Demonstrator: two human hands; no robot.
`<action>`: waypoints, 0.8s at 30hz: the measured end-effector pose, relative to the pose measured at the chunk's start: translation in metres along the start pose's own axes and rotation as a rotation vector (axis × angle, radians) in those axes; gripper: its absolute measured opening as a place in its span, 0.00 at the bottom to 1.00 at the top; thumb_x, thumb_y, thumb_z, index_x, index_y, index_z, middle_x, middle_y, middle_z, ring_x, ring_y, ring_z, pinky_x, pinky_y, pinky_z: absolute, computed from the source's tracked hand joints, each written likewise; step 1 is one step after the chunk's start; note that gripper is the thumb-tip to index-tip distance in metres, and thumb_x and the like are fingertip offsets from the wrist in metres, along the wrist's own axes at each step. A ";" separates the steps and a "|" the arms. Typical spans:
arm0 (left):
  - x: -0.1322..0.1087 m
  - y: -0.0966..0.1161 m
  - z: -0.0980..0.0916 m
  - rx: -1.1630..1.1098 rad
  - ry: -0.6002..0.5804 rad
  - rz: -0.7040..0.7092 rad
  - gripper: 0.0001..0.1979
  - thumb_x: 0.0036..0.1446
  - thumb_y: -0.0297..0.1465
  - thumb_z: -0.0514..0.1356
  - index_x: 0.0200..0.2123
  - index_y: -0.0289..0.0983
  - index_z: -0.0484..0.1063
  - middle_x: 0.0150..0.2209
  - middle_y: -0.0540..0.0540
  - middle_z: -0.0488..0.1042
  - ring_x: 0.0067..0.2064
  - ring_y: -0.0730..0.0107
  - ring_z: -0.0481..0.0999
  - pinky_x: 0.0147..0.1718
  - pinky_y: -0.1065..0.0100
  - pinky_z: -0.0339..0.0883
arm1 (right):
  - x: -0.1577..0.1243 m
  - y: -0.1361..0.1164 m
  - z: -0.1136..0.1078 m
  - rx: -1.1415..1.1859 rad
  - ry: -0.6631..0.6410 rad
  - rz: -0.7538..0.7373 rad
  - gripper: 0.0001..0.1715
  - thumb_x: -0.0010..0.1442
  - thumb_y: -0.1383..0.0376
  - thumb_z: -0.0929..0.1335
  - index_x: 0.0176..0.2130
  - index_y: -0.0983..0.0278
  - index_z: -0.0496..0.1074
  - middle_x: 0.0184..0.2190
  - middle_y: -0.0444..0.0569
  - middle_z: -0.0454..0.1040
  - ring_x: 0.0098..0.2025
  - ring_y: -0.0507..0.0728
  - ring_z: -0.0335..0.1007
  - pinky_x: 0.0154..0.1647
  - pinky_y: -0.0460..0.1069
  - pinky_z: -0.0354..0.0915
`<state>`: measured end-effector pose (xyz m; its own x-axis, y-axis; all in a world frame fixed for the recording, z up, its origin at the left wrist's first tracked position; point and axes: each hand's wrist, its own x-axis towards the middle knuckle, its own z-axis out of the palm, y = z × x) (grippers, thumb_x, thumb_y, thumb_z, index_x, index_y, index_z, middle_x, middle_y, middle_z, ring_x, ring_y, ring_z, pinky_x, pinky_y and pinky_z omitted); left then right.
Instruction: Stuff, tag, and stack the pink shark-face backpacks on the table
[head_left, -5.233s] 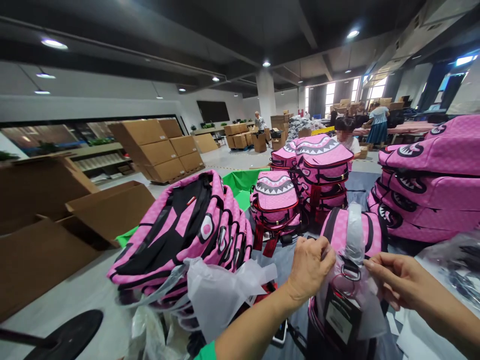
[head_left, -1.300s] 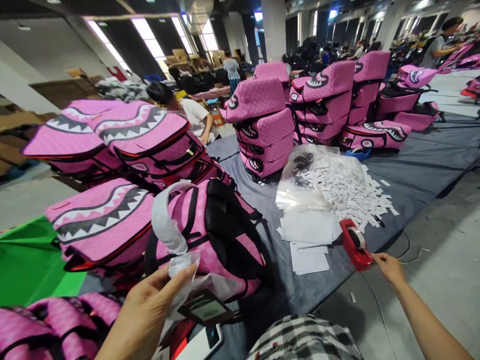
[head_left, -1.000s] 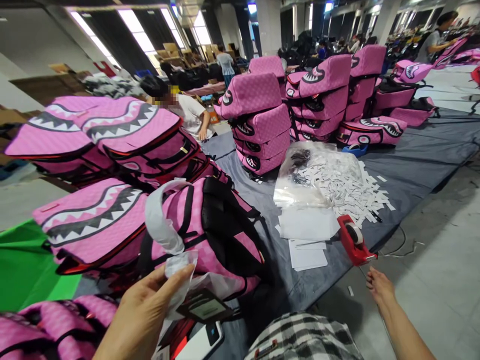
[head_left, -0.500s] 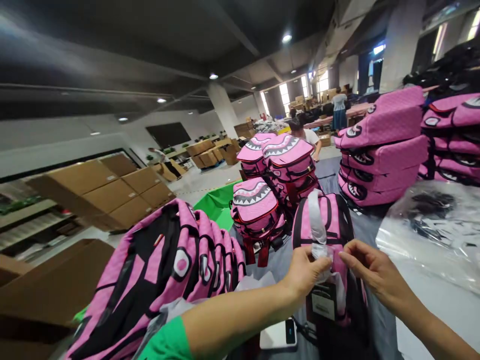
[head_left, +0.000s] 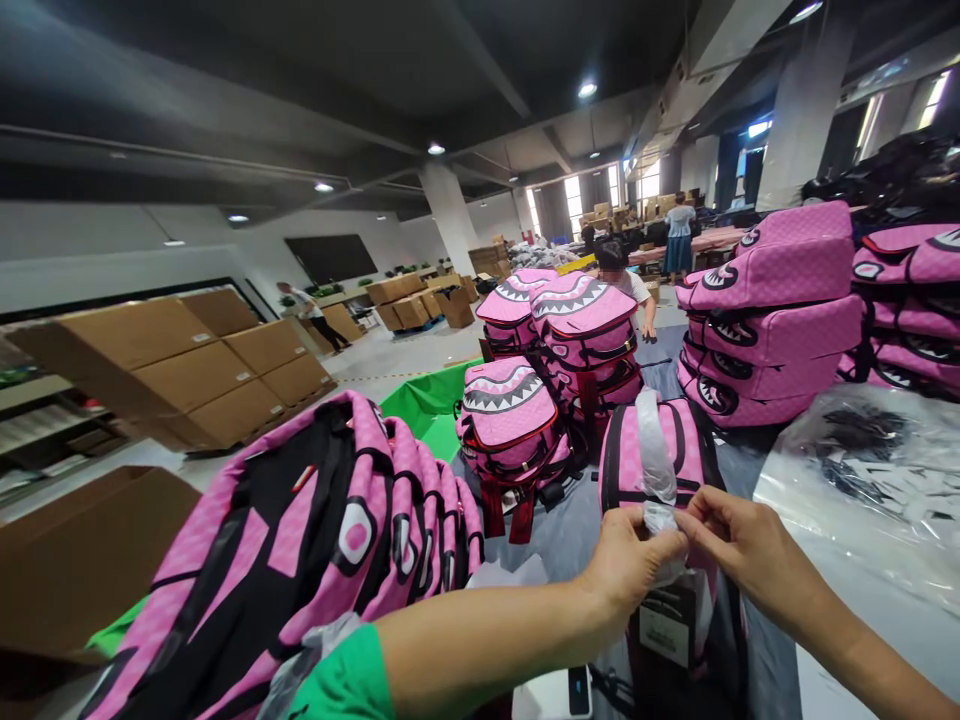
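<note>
my left hand [head_left: 634, 572] and right hand [head_left: 750, 550] pinch, fingers narrow, a gathered translucent plastic bag [head_left: 658, 517] on a pink shark-print backpack [head_left: 651, 460], above its hang tag [head_left: 664, 633].

I have a pink shark-print backpack [head_left: 694, 450] upright at twelve o'clock, a translucent plastic sheet [head_left: 655, 450] bunched against its front. A black hang tag [head_left: 664, 632] sits just below.

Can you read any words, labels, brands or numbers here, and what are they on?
Nothing here can be read clearly.
Tag on the pink backpack: print too small and blurred to read.
Cardboard boxes: any labels too small to read.
</note>
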<state>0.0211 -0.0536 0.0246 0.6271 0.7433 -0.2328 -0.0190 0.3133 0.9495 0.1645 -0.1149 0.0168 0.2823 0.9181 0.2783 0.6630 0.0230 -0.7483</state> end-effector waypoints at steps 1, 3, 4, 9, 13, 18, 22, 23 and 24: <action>0.000 0.000 -0.001 -0.006 -0.016 -0.001 0.22 0.33 0.43 0.73 0.27 0.32 0.77 0.26 0.49 0.71 0.28 0.74 0.65 0.31 0.70 0.59 | 0.000 -0.001 0.000 0.000 0.007 0.006 0.29 0.62 0.40 0.63 0.24 0.58 0.68 0.17 0.43 0.72 0.19 0.54 0.66 0.23 0.48 0.57; 0.001 -0.001 -0.002 -0.012 -0.040 0.000 0.27 0.35 0.50 0.73 0.28 0.32 0.77 0.26 0.49 0.70 0.29 0.74 0.65 0.31 0.69 0.58 | 0.000 -0.002 0.001 -0.005 0.020 0.005 0.31 0.61 0.38 0.62 0.24 0.58 0.68 0.16 0.43 0.71 0.19 0.54 0.66 0.22 0.48 0.57; 0.002 -0.002 -0.002 -0.007 -0.036 -0.001 0.28 0.36 0.53 0.72 0.27 0.32 0.75 0.25 0.50 0.68 0.28 0.75 0.63 0.30 0.69 0.56 | 0.000 -0.003 0.001 -0.011 0.026 0.003 0.31 0.61 0.37 0.62 0.24 0.58 0.68 0.16 0.43 0.71 0.19 0.54 0.66 0.22 0.48 0.57; 0.004 -0.005 -0.005 0.017 0.030 -0.027 0.27 0.38 0.54 0.69 0.20 0.36 0.67 0.20 0.54 0.61 0.24 0.77 0.57 0.25 0.69 0.49 | -0.012 -0.003 -0.003 0.042 -0.011 0.006 0.26 0.64 0.43 0.62 0.28 0.58 0.70 0.20 0.44 0.74 0.22 0.55 0.69 0.24 0.48 0.61; 0.002 -0.002 -0.007 -0.100 -0.036 -0.125 0.26 0.32 0.50 0.73 0.23 0.34 0.73 0.22 0.50 0.69 0.24 0.74 0.64 0.27 0.68 0.57 | -0.030 0.001 0.000 0.132 0.046 0.045 0.16 0.65 0.48 0.63 0.40 0.57 0.65 0.21 0.41 0.76 0.22 0.56 0.73 0.25 0.48 0.64; -0.001 -0.005 -0.010 -0.218 -0.053 -0.232 0.30 0.24 0.49 0.78 0.26 0.33 0.75 0.22 0.48 0.71 0.25 0.72 0.67 0.29 0.67 0.61 | -0.035 0.003 0.020 -0.141 0.107 0.006 0.08 0.67 0.57 0.62 0.35 0.55 0.59 0.21 0.40 0.73 0.19 0.57 0.71 0.23 0.49 0.57; -0.001 -0.007 -0.012 -0.201 -0.022 -0.237 0.33 0.21 0.53 0.78 0.23 0.34 0.72 0.19 0.51 0.68 0.22 0.76 0.64 0.26 0.69 0.57 | -0.025 -0.001 0.035 -0.339 0.099 0.020 0.04 0.67 0.65 0.61 0.37 0.57 0.61 0.21 0.42 0.73 0.22 0.59 0.75 0.23 0.48 0.51; -0.001 -0.006 -0.013 -0.183 -0.018 -0.236 0.33 0.20 0.53 0.78 0.22 0.35 0.72 0.19 0.51 0.68 0.22 0.76 0.63 0.25 0.69 0.56 | -0.022 -0.002 0.037 -0.381 0.099 0.033 0.03 0.67 0.65 0.62 0.38 0.57 0.62 0.21 0.43 0.73 0.22 0.60 0.76 0.22 0.48 0.49; 0.000 -0.005 -0.013 -0.165 -0.015 -0.237 0.34 0.20 0.54 0.77 0.22 0.34 0.72 0.19 0.50 0.69 0.22 0.76 0.64 0.25 0.69 0.56 | -0.021 -0.003 0.038 -0.421 0.097 0.048 0.03 0.67 0.65 0.62 0.38 0.58 0.63 0.20 0.43 0.73 0.22 0.60 0.75 0.22 0.48 0.47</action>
<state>0.0105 -0.0475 0.0173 0.6405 0.6294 -0.4399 0.0040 0.5701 0.8216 0.1306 -0.1189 -0.0097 0.3704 0.8720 0.3199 0.8667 -0.2006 -0.4568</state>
